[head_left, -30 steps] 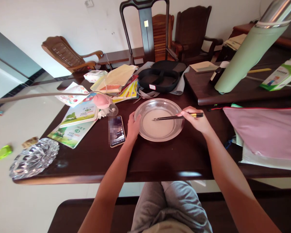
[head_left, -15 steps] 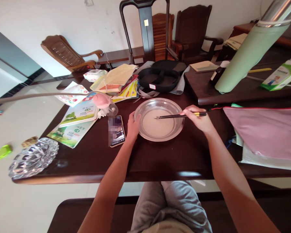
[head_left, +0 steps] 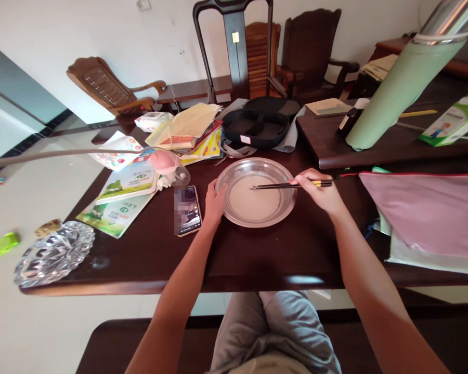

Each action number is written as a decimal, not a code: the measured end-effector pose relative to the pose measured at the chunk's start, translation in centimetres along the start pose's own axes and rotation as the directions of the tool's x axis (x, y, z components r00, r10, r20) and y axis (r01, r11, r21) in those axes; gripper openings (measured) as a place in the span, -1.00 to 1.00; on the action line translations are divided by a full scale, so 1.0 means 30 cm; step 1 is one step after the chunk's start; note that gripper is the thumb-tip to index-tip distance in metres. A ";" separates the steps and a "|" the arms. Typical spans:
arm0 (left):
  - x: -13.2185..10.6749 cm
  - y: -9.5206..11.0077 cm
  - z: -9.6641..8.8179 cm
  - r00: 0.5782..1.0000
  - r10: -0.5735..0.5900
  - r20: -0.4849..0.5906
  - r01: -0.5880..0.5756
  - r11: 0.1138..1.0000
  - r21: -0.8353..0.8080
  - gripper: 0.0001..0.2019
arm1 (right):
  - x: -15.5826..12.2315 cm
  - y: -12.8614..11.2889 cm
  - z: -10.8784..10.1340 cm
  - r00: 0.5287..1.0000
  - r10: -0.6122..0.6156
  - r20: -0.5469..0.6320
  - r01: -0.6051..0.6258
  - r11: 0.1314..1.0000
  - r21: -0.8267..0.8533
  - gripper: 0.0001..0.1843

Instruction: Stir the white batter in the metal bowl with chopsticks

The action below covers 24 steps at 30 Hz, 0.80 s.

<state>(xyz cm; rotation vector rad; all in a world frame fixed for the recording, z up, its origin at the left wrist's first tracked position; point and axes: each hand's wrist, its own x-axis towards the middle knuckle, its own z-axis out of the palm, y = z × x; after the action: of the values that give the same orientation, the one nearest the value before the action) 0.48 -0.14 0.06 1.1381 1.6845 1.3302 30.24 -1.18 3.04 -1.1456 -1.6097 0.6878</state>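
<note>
A round metal bowl (head_left: pixel 257 222) stands on the dark wooden table, with a pale, milky liquid (head_left: pixel 253 200) in its bottom. My left hand (head_left: pixel 215 200) grips the bowl's left rim, thumb over the edge and the other fingers along the outside. In my right hand (head_left: pixel 315 189) is a pair of dark chopsticks (head_left: pixel 275 185) with gold-coloured ends, held nearly level across the bowl's right rim. Their tips are at the liquid near the middle of the bowl; how deep they dip is hard to see. A lit phone (head_left: pixel 187 210) lies left of my left hand.
Left are booklets (head_left: pixel 128 179), a pink-topped object (head_left: pixel 166 162) and a crystal dish (head_left: pixel 56 254) at the table's corner. Behind the bowl sits an open black case (head_left: pixel 253 127) beside stacked papers (head_left: pixel 191 124). A green thermos (head_left: pixel 405 93) and a pink pouch (head_left: pixel 425 213) are right.
Almost nothing differs. The chopstick tips have shifted very slightly within the bowl, while my left hand keeps its place on the rim.
</note>
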 end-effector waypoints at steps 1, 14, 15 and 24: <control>0.000 0.000 -0.001 1.000 0.000 -0.001 0.000 1.000 0.003 -0.66 | -0.002 0.001 -0.016 0.998 0.021 -0.062 -0.020 1.000 0.006 -0.53; -0.001 0.004 -0.001 1.000 0.004 0.000 -0.004 1.000 0.027 -0.66 | 0.002 -0.002 -0.001 1.000 0.009 0.008 -0.009 1.000 -0.012 -0.51; 0.001 0.001 -0.002 1.000 0.002 0.000 -0.002 1.000 0.023 -0.66 | 0.000 0.000 -0.016 0.999 0.024 -0.048 -0.024 1.000 -0.004 -0.51; -0.004 0.009 0.003 1.000 0.002 0.005 -0.002 0.999 0.037 -0.64 | 0.001 -0.013 0.019 0.985 -0.001 0.171 -0.010 0.998 0.061 -0.48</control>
<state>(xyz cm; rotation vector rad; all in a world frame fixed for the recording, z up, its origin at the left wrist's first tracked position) 0.67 -0.19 0.29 1.1633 1.7114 1.3012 29.57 -1.26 3.18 -1.0698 -1.7173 0.8523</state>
